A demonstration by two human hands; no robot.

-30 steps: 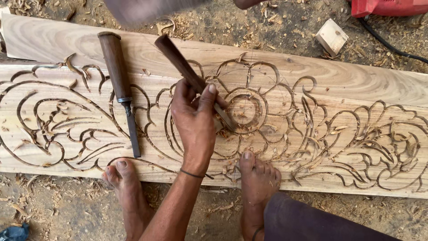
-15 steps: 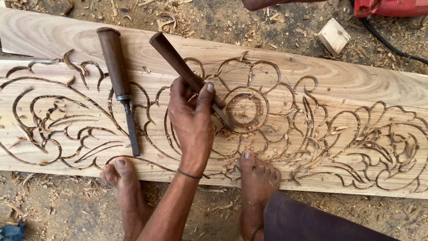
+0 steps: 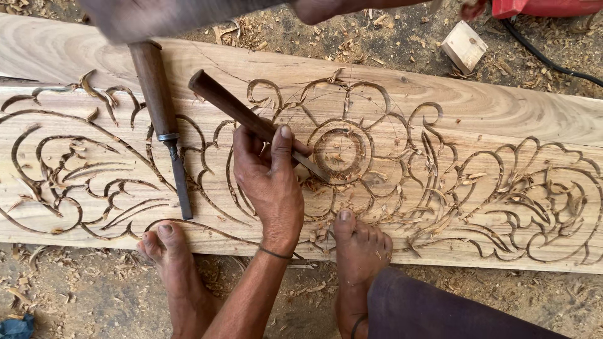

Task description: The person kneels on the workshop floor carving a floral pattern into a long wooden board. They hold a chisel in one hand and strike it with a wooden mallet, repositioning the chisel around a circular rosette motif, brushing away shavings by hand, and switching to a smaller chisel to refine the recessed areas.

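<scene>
One chisel [image 3: 251, 122] gripped by left hand [image 3: 270, 182] fingers, tip on carved plank [image 3: 440, 119]; right hand [image 3: 326, 7] blurred, grip unclear.

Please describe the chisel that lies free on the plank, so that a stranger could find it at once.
On the long pale carved wooden plank, look left of the left hand. There lies the spare dark-handled chisel, handle toward the far edge, thin steel blade pointing at the bare foot. Unlike the gripped slanted chisel, no hand touches it.

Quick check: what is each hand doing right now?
Left hand: closed around the chisel, tip on the carved plank.
Right hand: blurred at top edge, grip cannot be told.
</scene>
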